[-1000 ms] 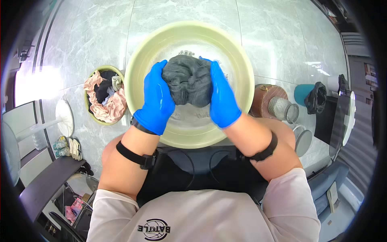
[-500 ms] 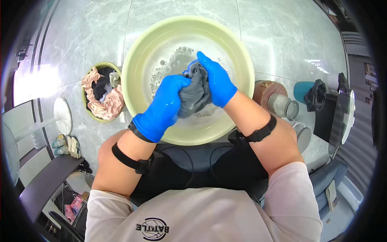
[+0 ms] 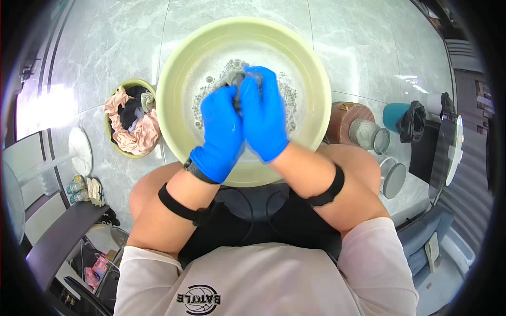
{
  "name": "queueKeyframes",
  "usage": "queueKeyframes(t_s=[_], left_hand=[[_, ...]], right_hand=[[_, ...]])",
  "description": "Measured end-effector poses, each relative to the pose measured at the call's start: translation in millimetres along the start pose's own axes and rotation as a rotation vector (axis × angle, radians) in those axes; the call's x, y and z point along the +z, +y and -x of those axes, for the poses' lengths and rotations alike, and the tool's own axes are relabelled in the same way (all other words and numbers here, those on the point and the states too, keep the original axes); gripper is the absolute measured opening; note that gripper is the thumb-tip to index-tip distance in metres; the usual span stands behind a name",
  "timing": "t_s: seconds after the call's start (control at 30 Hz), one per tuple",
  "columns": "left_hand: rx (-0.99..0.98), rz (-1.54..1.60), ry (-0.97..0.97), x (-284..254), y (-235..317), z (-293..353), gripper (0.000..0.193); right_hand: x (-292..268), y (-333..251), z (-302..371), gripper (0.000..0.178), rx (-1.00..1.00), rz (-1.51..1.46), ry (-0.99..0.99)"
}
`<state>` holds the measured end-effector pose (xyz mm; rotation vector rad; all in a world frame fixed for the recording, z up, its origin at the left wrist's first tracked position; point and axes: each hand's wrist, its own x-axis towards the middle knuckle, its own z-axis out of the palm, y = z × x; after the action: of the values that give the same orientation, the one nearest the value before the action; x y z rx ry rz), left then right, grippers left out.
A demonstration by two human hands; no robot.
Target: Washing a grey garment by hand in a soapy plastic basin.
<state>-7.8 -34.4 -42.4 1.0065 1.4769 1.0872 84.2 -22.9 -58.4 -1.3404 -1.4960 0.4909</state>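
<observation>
In front of me a large pale-green basin [image 3: 176, 147] holds sudsy water [image 3: 211, 58] with bubbles. My left hand [image 3: 221, 131] and my right hand [image 3: 263, 116], both in blue rubber gloves, are pressed side by side over the middle of the basin. Between them they grip a bunched dark grey cloth [image 3: 238, 80]; only a small part of it shows beyond the fingers, and the rest is hidden by the gloves. Motion blurs the right fingertips somewhat.
To the left stands a smaller green basin [image 3: 109, 138] with pink, black and grey clothes [image 3: 138, 134]. On the right are a round brown box [image 3: 341, 118], a glass jar [image 3: 363, 132] and a teal bin [image 3: 392, 117] with a black bag. Shoes [image 3: 96, 192] lie at far left.
My hands have come together, with the right hand moving left and turning over the cloth. The cloth is now squeezed smaller and mostly covered by the gloves.
</observation>
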Motion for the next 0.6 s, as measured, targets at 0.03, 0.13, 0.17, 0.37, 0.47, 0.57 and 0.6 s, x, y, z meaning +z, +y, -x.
queueKeyframes(t_s=[0.03, 0.13, 0.17, 0.37, 0.47, 0.57, 0.6], left_hand=[[-0.338, 0.534, 0.027, 2, -16, 0, 0.026], [-0.366, 0.599, -0.141, -9, -28, 12, 0.030], [-0.418, 0.623, -0.286, -18, -27, 9, 0.030], [-0.275, 0.736, -0.228, -44, 13, -24, 0.033], [-0.306, 0.903, -0.122, -41, 27, -36, 0.037], [-0.223, 1.006, -0.079, -22, 30, -20, 0.036], [-0.089, 0.963, -0.029, -15, 27, -12, 0.036]], right_hand=[[-5, 15, -14, 0.048, 0.382, -0.277, -0.207], [-12, 33, -38, 0.046, 0.902, -0.665, -0.514], [-15, 36, -42, 0.044, 1.053, -0.777, -0.604], [-38, 4, -61, 0.054, 1.015, -1.099, -0.458], [-36, -25, -37, 0.063, 0.739, -1.070, -0.365], [-27, -26, -12, 0.078, -0.061, -0.548, -0.249], [-34, -34, -19, 0.084, -0.140, -0.177, -0.430]])
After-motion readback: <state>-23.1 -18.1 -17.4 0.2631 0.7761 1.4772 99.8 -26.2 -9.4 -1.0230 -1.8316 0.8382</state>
